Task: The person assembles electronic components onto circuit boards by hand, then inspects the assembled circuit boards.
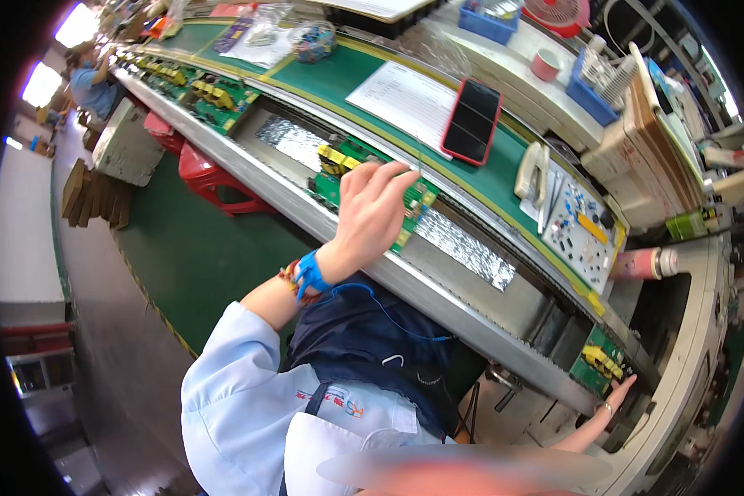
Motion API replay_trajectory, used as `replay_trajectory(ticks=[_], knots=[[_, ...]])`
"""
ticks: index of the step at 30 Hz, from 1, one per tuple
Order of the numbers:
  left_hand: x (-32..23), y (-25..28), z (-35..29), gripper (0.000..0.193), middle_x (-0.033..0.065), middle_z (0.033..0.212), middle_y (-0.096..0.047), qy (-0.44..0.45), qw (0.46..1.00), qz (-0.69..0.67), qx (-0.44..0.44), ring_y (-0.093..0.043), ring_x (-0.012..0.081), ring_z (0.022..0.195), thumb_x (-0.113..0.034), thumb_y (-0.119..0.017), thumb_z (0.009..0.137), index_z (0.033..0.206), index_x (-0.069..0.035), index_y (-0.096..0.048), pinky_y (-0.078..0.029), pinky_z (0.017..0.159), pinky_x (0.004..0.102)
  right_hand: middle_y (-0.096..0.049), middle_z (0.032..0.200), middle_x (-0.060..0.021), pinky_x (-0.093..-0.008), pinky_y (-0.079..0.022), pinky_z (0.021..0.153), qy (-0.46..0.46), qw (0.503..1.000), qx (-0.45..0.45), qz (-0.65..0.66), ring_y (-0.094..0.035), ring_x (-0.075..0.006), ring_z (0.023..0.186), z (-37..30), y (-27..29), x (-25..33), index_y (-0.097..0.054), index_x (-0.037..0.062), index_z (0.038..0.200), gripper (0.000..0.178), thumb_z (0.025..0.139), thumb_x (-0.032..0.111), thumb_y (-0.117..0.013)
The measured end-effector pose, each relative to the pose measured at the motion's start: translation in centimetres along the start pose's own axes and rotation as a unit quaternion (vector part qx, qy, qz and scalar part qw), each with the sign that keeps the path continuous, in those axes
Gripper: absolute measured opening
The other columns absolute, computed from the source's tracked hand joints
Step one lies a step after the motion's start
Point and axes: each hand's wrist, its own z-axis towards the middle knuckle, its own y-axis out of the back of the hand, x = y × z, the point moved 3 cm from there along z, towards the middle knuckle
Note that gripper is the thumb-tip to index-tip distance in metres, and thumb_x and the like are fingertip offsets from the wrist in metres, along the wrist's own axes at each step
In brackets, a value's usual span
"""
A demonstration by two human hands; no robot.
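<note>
My left hand [374, 208], with a blue wrist strap, is over a green circuit board [329, 187] on the conveyor in front of me. Its fingers curl down toward the board's far side; whatever is between the fingertips is hidden. Yellow-wrapped transformers [336, 159] and dark parts stand on that board. Far to the right, my right hand [617, 395] reaches to the near right corner of a second circuit board [591, 374], which also carries yellow transformers. Its fingers look stretched out, touching or nearly touching that board's edge.
Metal rails [463, 312] flank the conveyor. Beyond it lie a red-cased phone [473, 121], a paper form [401, 97] and a tray of small components [583, 231]. A machine housing [698, 331] borders the right end. More boards [215, 99] sit up the line, near another person [93, 87].
</note>
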Motion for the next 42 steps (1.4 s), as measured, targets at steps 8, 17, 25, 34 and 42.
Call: replay_trajectory(ticks=[8, 17, 25, 34, 42], knots=[[1.5, -1.4, 4.4, 0.017, 0.0038, 0.093, -0.057, -0.178, 0.942, 0.154, 0.239, -0.050, 0.0204, 0.094, -0.011, -0.061, 0.062, 0.077, -0.005, -0.058, -0.043, 0.077, 0.0301, -0.055, 0.125, -0.0209, -0.0391, -0.035, 0.100, 0.016, 0.995, -0.030, -0.096, -0.051, -0.0331, 0.116, -0.5, 1.6, 0.2, -0.038, 0.0049, 0.138, 0.088, 0.084, 0.074, -0.029], [-9.1, 3.8, 5.1, 0.039, 0.0064, 0.079, -0.047, -0.277, 0.946, -0.020, 0.169, -0.047, 0.0227, 0.076, -0.009, -0.062, 0.060, 0.098, 0.000, -0.062, -0.044, 0.064, 0.0333, -0.059, 0.105, -0.0114, -0.0354, -0.045, 0.085, 0.457, 0.880, -0.090, -0.090, -0.055, -0.0247, 0.096, -26.9, -4.5, 20.4, -0.066, 0.0054, 0.109, 0.025, 0.086, 0.004, -0.055], [-16.8, -1.2, 0.5, 0.021, 0.0043, 0.064, -0.050, -0.198, 0.887, -0.349, 0.230, -0.045, 0.0171, 0.059, 0.007, -0.073, 0.066, 0.085, 0.000, -0.069, -0.035, 0.051, 0.0274, -0.059, 0.085, -0.0058, -0.0319, -0.050, 0.062, 0.594, 0.787, 0.163, 0.036, -0.061, -0.0218, 0.073, -33.5, -10.5, 21.5, -0.065, 0.0041, 0.098, 0.021, 0.077, 0.007, -0.068], [-19.2, -6.8, -3.6, 0.035, 0.0107, 0.097, -0.056, -0.053, 0.845, -0.456, 0.275, -0.053, 0.0180, 0.079, 0.008, -0.065, 0.073, 0.105, -0.001, -0.058, -0.045, 0.069, 0.0270, -0.065, 0.084, -0.0111, -0.0337, -0.051, 0.069, 0.360, 0.919, -0.145, 0.067, -0.064, -0.0251, 0.074, -19.9, -1.0, 12.3, -0.060, 0.0035, 0.097, 0.012, 0.085, 0.002, -0.057], [-16.9, -7.0, -6.2, 0.017, 0.0129, 0.092, -0.058, -0.085, 0.891, -0.367, 0.252, -0.056, 0.0224, 0.075, 0.010, -0.055, 0.080, 0.093, 0.000, -0.057, -0.046, 0.065, 0.0292, -0.064, 0.085, -0.0118, -0.0333, -0.051, 0.065, 0.260, 0.942, -0.209, 0.026, -0.065, -0.0261, 0.077, -7.1, 1.5, 5.0, -0.056, 0.0063, 0.097, 0.010, 0.088, 0.009, -0.057]])
